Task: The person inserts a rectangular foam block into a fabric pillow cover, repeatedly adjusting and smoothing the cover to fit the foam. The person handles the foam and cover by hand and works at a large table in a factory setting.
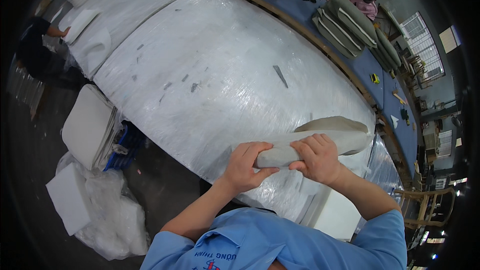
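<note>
A light grey fabric cushion (351, 143) lies on the plastic-covered table (225, 60), its narrow near end toward me. My left hand (248, 166) grips the left corner of that end, thumb below and fingers over the top. On the right corner, my right hand (317, 159) pinches the cover between curled fingers and thumb. A darker grey-beige flap or panel (334, 123) shows along the cushion's far side. Whatever is inside the cover is hidden.
White foam blocks (340, 215) sit by my right elbow. Stacked white pads (86, 125) and a blue crate (122, 147) stand on the left, beside bagged foam (112, 210). Grey cushions (345, 25) fill a blue bench beyond. Two other people work farther off. Dark scraps (280, 76) dot the table.
</note>
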`<state>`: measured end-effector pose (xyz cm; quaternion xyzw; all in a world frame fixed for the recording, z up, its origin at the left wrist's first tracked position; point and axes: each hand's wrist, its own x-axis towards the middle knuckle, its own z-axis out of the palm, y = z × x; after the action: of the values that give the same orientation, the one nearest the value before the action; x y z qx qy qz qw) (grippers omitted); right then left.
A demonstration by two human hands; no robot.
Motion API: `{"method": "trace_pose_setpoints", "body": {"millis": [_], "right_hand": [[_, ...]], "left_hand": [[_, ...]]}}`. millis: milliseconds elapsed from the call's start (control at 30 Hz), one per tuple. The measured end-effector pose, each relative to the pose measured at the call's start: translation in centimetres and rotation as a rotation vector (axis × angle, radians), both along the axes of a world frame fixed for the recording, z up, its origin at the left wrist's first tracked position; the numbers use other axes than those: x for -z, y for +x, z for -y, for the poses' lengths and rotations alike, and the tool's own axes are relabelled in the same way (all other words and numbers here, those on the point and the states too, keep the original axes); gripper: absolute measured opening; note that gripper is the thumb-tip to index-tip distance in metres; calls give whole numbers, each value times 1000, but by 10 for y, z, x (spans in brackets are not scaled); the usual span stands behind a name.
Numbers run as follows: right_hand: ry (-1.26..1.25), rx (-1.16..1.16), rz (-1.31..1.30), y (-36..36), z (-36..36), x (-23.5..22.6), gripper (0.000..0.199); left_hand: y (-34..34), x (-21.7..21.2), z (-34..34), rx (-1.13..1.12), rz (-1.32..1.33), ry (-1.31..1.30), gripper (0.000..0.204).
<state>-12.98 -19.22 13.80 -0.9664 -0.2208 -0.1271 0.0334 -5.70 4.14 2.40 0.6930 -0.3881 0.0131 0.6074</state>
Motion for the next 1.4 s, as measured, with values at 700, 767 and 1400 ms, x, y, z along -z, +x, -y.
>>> {"method": "trace_pose_setpoints", "body": {"millis": [700, 767, 1400], "right_hand": [[58, 11, -91, -52, 53, -15, 58], [43, 20, -62, -44, 64, -8, 59], [140, 52, 19, 3, 70, 5, 51]], "left_hand": [[-17, -47, 23, 124, 254, 226, 53], [-9, -45, 26, 106, 294, 229, 55], [25, -43, 41, 6, 319, 164, 51]]}}
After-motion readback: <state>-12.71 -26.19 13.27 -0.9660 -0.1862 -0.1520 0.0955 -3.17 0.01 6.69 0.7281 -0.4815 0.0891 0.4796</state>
